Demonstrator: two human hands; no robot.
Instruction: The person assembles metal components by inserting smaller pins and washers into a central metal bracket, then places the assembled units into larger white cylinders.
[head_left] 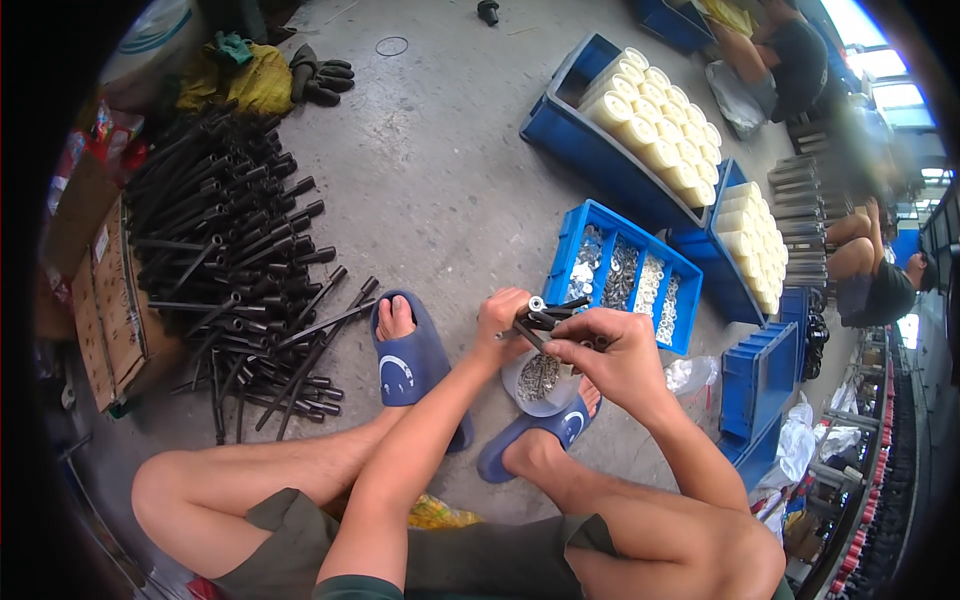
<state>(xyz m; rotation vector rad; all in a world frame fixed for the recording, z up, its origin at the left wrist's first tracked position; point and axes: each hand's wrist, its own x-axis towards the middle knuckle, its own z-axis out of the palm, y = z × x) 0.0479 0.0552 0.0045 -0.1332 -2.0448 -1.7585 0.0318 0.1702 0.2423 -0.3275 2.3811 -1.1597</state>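
Note:
My left hand point(503, 322) is closed around a small bundle of black metal rods point(541, 318). Their hollow round ends point to the right, toward my other hand. Thumb and fingertips of my right hand point(622, 350) pinch together at the rod ends; whatever lies between them is too small to make out. Just below both hands, a pale plastic tub point(548, 407) holds many small metal pieces. Beyond the right hand stands a blue divided tray point(625, 215), its compartments filled with metal and white small parts.
A large heap of black rods point(230, 250) lies on the floor at left, beside a cardboard box point(110, 300). Blue crates point(620, 160) with cream cylinders point(655, 125) stand at the far right. Dark gloves point(320, 77) lie at the back. Two people sit at the right.

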